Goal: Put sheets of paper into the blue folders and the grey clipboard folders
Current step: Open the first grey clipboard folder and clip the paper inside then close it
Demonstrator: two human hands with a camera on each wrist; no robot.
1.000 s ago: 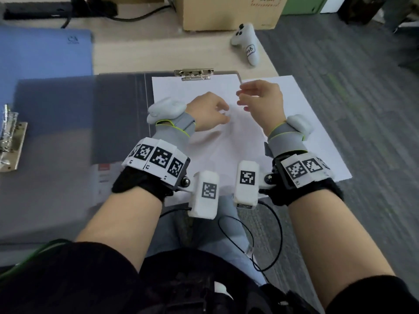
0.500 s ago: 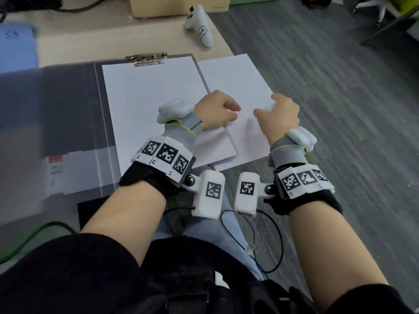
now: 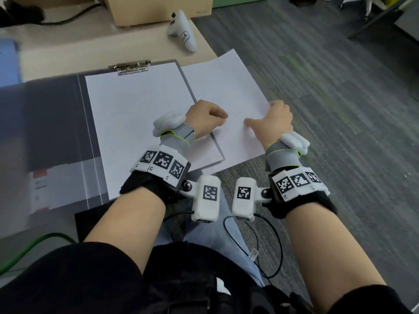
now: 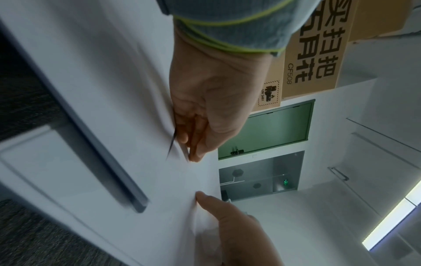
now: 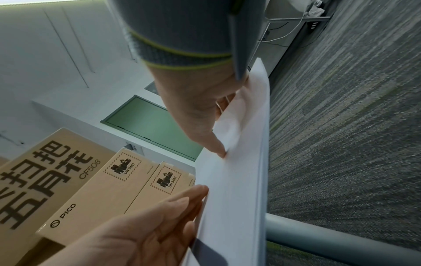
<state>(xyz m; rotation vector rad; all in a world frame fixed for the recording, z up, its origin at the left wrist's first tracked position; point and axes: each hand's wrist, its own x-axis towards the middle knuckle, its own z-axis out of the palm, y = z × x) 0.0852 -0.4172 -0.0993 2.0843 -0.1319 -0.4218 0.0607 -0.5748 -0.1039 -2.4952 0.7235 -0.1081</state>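
I read "CF508", "UN 3481" and "PICO" on the tan cardboard boxes (image 5: 91, 181) at the far side of the worktop (image 3: 68, 51); large Chinese characters run along one box face. A small handwritten label sits on the white handheld controller (image 3: 182, 30) at 12 o'clock, too small for me to read.

My left hand (image 3: 205, 120) has its fingers curled, pinching the loose white sheet of paper (image 3: 229, 103) between thumb and fingers. My right hand (image 3: 275, 123) grips the same sheet at its 3 o'clock edge, thumb on top, fingers underneath. The sheet hangs past the worktop's edge over grey carpet (image 3: 340, 109), overlapping the right border of the open grey clipboard folder (image 3: 59, 123).

That folder lies at 9 to 10 o'clock of my hands, a white page (image 3: 140, 123) under its metal clip (image 3: 129, 67). A strip of blue folder (image 3: 9, 62) shows at the far 9 o'clock edge. Open carpet spreads from 1 to 5 o'clock.
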